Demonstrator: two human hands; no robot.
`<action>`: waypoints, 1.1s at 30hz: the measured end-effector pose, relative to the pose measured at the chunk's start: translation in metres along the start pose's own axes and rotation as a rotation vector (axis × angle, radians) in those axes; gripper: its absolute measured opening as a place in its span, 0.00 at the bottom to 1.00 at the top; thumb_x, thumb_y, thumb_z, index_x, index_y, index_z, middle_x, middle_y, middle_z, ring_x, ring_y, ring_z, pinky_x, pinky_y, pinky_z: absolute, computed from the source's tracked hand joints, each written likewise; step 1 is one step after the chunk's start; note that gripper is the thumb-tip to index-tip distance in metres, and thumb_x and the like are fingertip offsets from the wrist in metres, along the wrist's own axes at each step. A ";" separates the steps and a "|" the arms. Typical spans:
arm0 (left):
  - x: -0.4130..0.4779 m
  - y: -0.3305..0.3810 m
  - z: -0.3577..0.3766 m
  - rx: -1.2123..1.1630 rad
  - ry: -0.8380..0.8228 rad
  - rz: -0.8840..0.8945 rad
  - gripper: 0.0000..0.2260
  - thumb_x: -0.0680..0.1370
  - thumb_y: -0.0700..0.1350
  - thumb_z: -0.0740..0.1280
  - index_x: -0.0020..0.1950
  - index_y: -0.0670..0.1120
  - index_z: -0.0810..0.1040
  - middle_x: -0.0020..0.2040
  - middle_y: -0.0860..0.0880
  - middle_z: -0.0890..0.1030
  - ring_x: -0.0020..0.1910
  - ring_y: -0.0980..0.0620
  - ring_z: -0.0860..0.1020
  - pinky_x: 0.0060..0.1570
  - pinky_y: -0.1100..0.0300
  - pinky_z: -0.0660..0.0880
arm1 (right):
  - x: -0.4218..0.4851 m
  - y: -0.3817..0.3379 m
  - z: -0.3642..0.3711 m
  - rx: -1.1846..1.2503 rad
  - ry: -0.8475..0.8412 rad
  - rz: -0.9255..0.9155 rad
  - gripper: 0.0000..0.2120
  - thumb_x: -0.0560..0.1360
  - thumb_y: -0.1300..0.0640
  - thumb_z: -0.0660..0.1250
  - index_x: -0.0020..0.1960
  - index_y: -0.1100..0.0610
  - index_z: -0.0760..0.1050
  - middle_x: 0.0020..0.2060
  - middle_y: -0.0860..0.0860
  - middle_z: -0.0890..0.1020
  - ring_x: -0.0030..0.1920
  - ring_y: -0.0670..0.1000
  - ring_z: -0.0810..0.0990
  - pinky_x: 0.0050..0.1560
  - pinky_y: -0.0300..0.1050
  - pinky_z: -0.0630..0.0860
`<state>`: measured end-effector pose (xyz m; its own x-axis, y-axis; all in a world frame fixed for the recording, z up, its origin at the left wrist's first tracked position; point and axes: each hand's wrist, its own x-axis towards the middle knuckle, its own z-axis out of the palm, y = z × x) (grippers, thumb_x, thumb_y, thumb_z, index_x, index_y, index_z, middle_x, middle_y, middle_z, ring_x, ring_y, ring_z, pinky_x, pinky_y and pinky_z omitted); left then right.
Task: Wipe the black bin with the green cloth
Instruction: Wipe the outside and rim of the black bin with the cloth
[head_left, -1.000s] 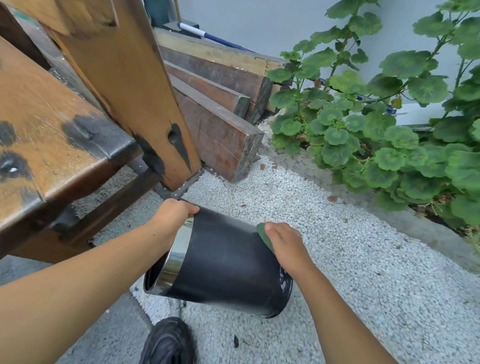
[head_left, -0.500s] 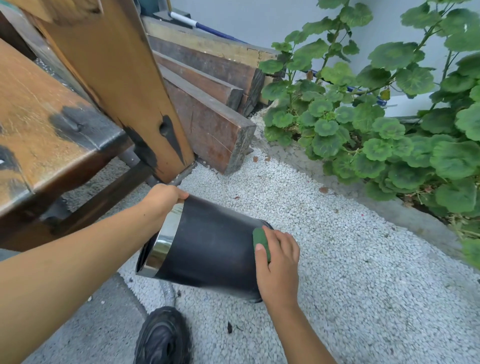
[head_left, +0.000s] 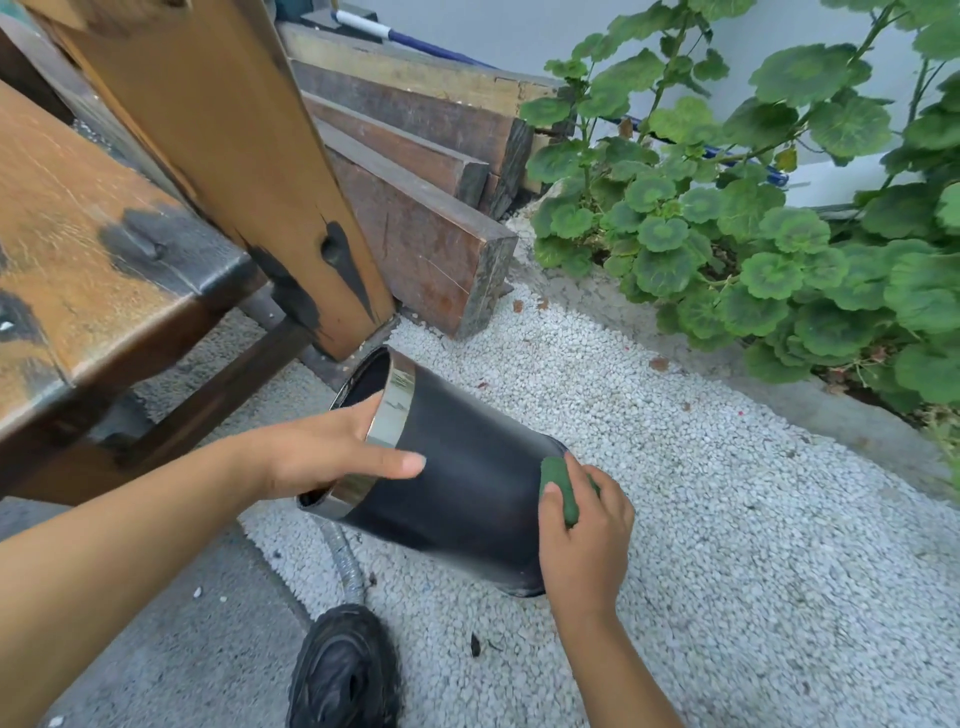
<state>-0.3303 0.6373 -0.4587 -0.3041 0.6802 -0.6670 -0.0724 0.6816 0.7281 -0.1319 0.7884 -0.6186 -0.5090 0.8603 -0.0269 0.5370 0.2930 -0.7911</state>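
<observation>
The black bin with a shiny metal rim band lies tilted on its side over the white gravel, its mouth facing up-left. My left hand grips the rim, thumb across the metal band and fingers inside the opening. My right hand presses the folded green cloth against the bin's side near its base. Only an edge of the cloth shows beside my fingers.
A worn wooden bench with a slanted leg stands close at the left. Dark timber beams are stacked behind. Leafy green plants fill the right. My black shoe and a grey flexible hose lie below the bin.
My left hand shifted from the rim's top to its near side, and the bin turned so its mouth faces up-left. My right hand stayed with the cloth near the base.
</observation>
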 end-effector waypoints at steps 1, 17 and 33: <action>-0.004 -0.001 0.001 0.073 -0.067 0.001 0.32 0.72 0.51 0.77 0.71 0.63 0.66 0.65 0.59 0.80 0.65 0.57 0.77 0.65 0.53 0.71 | 0.005 0.002 -0.002 0.009 -0.008 0.022 0.22 0.77 0.47 0.62 0.70 0.47 0.75 0.66 0.46 0.75 0.69 0.50 0.67 0.53 0.53 0.78; 0.006 0.019 0.014 -0.316 0.323 0.062 0.16 0.72 0.37 0.73 0.60 0.39 0.79 0.55 0.39 0.85 0.54 0.38 0.83 0.56 0.45 0.79 | 0.123 -0.056 -0.042 -0.138 -0.604 0.030 0.17 0.69 0.42 0.60 0.34 0.55 0.75 0.31 0.51 0.79 0.34 0.53 0.77 0.38 0.45 0.72; 0.049 -0.006 -0.006 -0.338 0.694 -0.065 0.13 0.75 0.38 0.72 0.35 0.44 0.70 0.30 0.50 0.81 0.33 0.54 0.81 0.43 0.55 0.74 | 0.129 -0.050 -0.005 -0.180 -0.731 -0.082 0.22 0.82 0.40 0.48 0.50 0.49 0.77 0.54 0.46 0.78 0.57 0.53 0.74 0.57 0.53 0.69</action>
<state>-0.3504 0.6648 -0.4945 -0.8069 0.2411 -0.5392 -0.3622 0.5191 0.7742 -0.2216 0.8871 -0.5796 -0.8350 0.3550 -0.4203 0.5476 0.4620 -0.6977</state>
